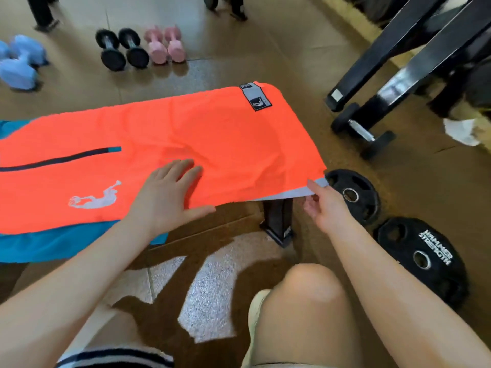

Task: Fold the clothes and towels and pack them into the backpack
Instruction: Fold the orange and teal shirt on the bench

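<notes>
One orange towel lies spread over one blue garment. Seven dumbbells sit on the floor: two blue dumbbells, two black dumbbells and two pink dumbbells in a row, plus one more black dumbbell by the rack. Two black weight plates lie flat. Two hands show: the left hand and the right hand.

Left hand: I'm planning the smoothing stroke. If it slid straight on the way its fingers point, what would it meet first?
Only more orange towel. The left hand lies flat on it, fingers pointing toward the far edge near the grey label; nothing else shows.
</notes>
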Demonstrator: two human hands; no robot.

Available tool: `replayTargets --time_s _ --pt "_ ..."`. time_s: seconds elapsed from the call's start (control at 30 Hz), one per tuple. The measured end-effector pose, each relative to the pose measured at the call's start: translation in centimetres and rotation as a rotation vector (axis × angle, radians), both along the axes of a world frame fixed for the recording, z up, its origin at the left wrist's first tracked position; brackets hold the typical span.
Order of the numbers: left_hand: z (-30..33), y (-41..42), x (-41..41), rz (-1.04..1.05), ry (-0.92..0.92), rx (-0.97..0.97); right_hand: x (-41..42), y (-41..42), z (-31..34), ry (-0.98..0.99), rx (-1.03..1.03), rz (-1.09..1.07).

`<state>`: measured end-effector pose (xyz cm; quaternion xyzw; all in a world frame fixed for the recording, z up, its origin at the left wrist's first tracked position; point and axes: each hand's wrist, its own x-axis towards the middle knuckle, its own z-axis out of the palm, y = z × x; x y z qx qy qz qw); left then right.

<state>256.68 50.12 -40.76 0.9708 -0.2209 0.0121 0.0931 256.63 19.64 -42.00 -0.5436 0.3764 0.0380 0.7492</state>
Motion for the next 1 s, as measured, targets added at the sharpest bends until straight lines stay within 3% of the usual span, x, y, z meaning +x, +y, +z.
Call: replayTargets --time_s 0.1,0.23,0.3,0.4,0.5,0.57,0.63,0.7,0.8,0.87,1.0 --pt "0.5 0.6 -1.7 -0.081 -0.111 0.051 -2.0 -0.7 0.9 -0.098 -0.063 -0.011" --pt "1.2 1.7 -2.6 -0.121 -0.123 -0.038 -2.5 -0.8 1.3 0.157 -0.268 0.0" --pt "1.4 2.7 -3.6 -0.127 -0.132 -0.13 -2.3 1.1 2.3 0.262 -0.44 0.205" --pt "1.2 4.9 -6.6 -0.074 -0.136 -0.285 -2.1 6.7 3.8 0.095 -0.639 0.616" --pt "0.4 7.7 -10.5 0.101 -0.149 -0.409 -3.3 13.2 4.5 0.014 -0.593 0.984" --pt "-0.1 9.2 -13.0 0.33 -0.112 -0.554 -4.4 16.6 3.7 0.04 -0.511 1.081" --pt "-0.6 10.0 -14.7 0.62 -0.052 -0.75 -5.3 19.5 2.3 0.034 -0.317 0.991" --pt "-1.6 10.2 -15.3 0.901 0.059 -0.944 -5.8 21.8 1.1 0.053 -0.077 0.696" --pt "-2.9 9.7 -14.9 1.15 0.343 -1.426 -6.4 23.5 -0.1 0.059 0.043 0.372" --pt "-3.8 9.1 -14.0 1.191 0.466 -1.671 -6.9 23.5 -0.3 0.024 -0.021 0.362" --pt "-4.5 8.6 -13.2 1.2 0.599 -1.864 -8.4 23.0 0.9 0.012 -0.097 0.509"
